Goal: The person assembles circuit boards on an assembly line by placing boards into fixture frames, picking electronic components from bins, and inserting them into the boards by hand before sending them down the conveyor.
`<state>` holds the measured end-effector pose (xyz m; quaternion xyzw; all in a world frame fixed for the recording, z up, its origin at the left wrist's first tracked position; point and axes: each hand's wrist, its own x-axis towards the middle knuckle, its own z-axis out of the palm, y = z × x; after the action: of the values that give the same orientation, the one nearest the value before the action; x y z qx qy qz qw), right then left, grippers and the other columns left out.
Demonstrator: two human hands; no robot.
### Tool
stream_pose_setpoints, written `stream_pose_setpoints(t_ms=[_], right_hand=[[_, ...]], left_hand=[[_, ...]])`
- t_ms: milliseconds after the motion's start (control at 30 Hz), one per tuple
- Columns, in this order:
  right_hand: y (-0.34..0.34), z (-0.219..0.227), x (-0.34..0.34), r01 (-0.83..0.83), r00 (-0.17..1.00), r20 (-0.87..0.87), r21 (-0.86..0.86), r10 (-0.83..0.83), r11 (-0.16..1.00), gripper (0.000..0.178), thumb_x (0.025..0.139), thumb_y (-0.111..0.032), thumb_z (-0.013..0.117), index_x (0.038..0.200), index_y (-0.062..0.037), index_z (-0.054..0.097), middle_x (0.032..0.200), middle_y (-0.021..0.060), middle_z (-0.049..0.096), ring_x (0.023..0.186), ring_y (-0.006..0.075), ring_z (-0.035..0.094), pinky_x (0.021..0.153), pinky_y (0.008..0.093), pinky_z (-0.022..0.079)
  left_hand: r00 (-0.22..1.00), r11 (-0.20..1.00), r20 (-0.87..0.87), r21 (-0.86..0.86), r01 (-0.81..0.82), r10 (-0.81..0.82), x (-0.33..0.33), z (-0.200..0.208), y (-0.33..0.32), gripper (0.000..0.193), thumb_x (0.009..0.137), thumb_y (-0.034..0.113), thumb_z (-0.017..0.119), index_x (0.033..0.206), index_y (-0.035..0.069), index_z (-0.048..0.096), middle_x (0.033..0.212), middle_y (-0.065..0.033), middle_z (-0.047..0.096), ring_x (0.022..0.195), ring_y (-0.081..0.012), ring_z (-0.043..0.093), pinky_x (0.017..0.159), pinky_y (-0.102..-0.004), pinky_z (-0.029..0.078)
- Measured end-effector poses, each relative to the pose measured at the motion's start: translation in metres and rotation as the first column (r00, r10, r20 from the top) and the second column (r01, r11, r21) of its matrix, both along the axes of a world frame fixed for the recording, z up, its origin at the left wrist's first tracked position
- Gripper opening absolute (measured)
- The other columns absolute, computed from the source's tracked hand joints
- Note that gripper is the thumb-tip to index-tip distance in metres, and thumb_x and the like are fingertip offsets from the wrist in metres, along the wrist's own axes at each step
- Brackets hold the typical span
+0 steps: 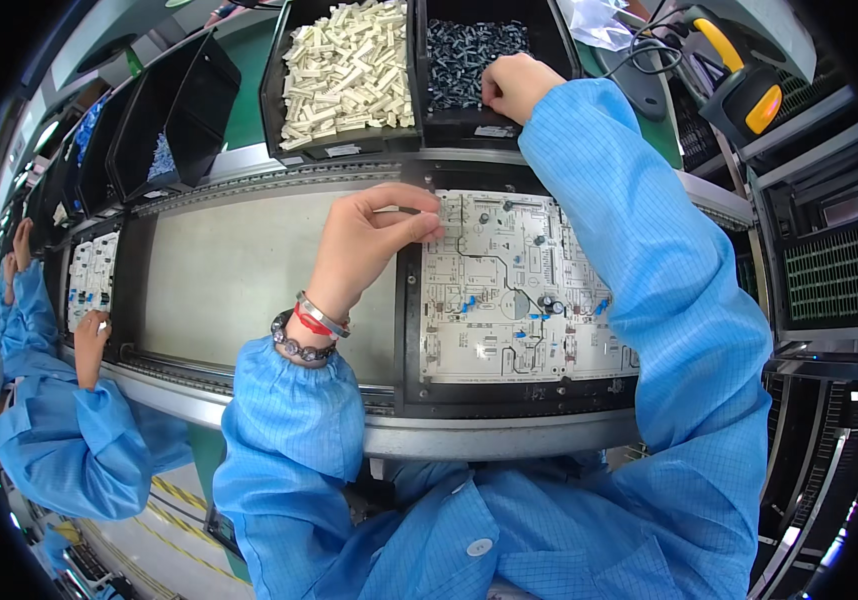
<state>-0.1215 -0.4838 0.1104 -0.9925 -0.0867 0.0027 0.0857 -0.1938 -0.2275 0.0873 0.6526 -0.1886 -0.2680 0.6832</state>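
Observation:
My left hand [369, 240] is pinched over the left edge of a white circuit board [469, 350]. Between its thumb and fingers is a small dark part, mostly hidden. My right hand [521, 86] reaches into a black bin [489, 131] at the far side, its fingers curled down at the right of a heap of small dark components [469, 60]. What those fingertips hold, if anything, is hidden. Mounted on the board are blue parts [468, 304] and round capacitors [546, 303]; the board sits in a black frame [412, 330]. My right sleeve covers its right part.
Left of the dark components stands a bin of cream-white connectors [344, 75]. A yellow-and-black handheld scanner [744, 85] is at the far right. More black bins [184, 110] line the far left. A co-worker's hand [91, 340] is by another board [91, 275] along the rail.

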Motion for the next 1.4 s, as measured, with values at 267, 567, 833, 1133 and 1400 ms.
stream_pose_setpoints(t_ms=[267,567,833,1133,1400], right_hand=[[-0.008,-0.001,-0.009,0.02,0.96,0.279,0.06,-0.036,0.998,0.017,0.074,-0.006,0.057,0.09,-0.0061,0.065,0.085,0.0137,0.064,0.08,0.03,0.062,0.074,0.0362,0.05],[-0.017,-0.001,-0.028,-0.105,0.935,0.351,0.154,0.045,0.982,0.014,0.079,-0.004,0.061,0.092,-0.0024,0.063,0.084,0.0121,0.063,0.078,0.0265,0.063,0.072,0.0338,0.051],[-0.008,0.031,-0.108,-0.108,0.983,0.184,0.495,0.018,0.862,0.013,0.078,0.002,0.062,0.091,-0.001,0.064,0.083,0.008,0.061,0.074,0.0169,0.061,0.066,0.0275,0.05],[0.017,-0.004,-0.201,-0.177,0.981,0.045,0.622,0.19,0.763,0.014,0.075,0.003,0.064,0.088,-0.0014,0.065,0.084,0.0087,0.061,0.077,0.0219,0.061,0.067,0.029,0.049],[0.046,-0.031,-0.211,-0.338,0.937,0.134,0.586,0.323,0.737,0.015,0.072,-0.003,0.068,0.086,-0.0046,0.064,0.083,0.0075,0.061,0.081,0.0257,0.056,0.072,0.035,0.047]], left_hand=[[0.997,0.995,-0.039,0.065,0.074,-0.072,-0.001,0.004,-0.002,0.029,0.083,-0.002,0.06,0.111,-0.004,0.058,0.103,-0.0096,0.064,0.092,-0.0154,0.064,0.082,-0.0225,0.049],[0.998,0.996,-0.011,0.068,0.056,-0.055,-0.005,-0.003,-0.012,0.027,0.081,-0.001,0.063,0.108,-0.004,0.06,0.094,-0.0105,0.067,0.088,-0.0126,0.065,0.078,-0.0212,0.051],[0.999,0.999,-0.051,0.05,0.008,-0.006,-0.008,0.003,-0.012,0.024,0.081,-0.001,0.063,0.104,-0.005,0.061,0.096,-0.0093,0.066,0.089,-0.0133,0.065,0.079,-0.0212,0.05],[0.999,0.999,-0.026,0.017,-0.045,0.045,-0.009,-0.002,-0.018,0.022,0.079,0.002,0.065,0.1,-0.003,0.062,0.096,-0.0057,0.066,0.091,-0.0127,0.064,0.078,-0.021,0.049],[0.999,0.998,0.013,0.021,-0.053,0.052,-0.012,-0.003,-0.023,0.023,0.078,0.003,0.067,0.1,-0.001,0.062,0.094,-0.0062,0.066,0.088,-0.01,0.064,0.076,-0.0199,0.049]])
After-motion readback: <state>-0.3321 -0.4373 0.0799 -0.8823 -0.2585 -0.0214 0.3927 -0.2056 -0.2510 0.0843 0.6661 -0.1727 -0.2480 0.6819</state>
